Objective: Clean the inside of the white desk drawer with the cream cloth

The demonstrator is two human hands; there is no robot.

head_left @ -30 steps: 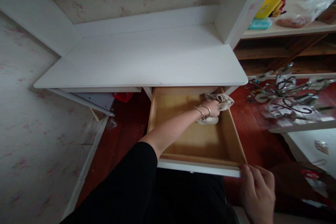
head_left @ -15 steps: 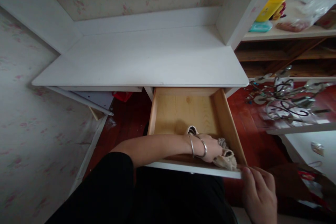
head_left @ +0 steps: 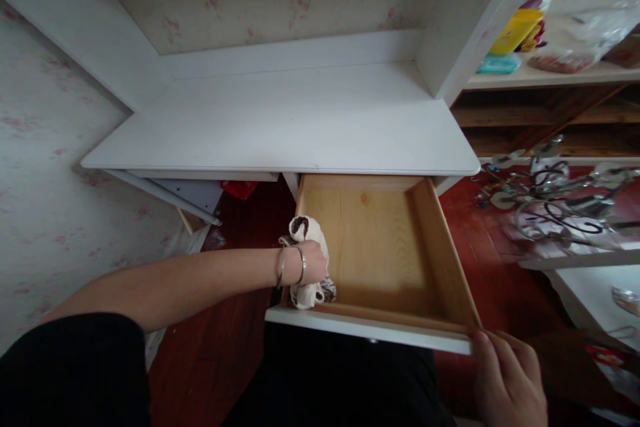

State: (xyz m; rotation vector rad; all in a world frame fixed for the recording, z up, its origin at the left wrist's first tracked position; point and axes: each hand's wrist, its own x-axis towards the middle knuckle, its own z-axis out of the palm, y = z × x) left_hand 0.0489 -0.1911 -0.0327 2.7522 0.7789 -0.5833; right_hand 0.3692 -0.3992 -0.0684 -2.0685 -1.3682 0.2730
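My left hand (head_left: 313, 261), with two silver bangles at the wrist, is closed around a bunched cream cloth (head_left: 316, 232) with darker brownish parts. It presses the cloth at the left front corner of the pulled-out wooden drawer (head_left: 373, 233), against or over the side wall; the exact contact is hidden. The drawer has a bare pale wood bottom and a white front panel (head_left: 350, 329) with a small knob. At the panel's right end, my right hand (head_left: 513, 373) grips the front corner, fingers curled over the edge.
Above the drawer spreads a white desk top (head_left: 280, 120) with upright side panels. To the right, a metal chandelier (head_left: 560, 193) lies near a shelf holding a yellow container (head_left: 517, 30) and plastic bags. A red item (head_left: 239, 189) lies beneath the desk on the red-brown floor.
My left hand has swept the cloth from the drawer's right front corner across to its left side. My right hand keeps its hold on the front corner. The view has shifted slightly.
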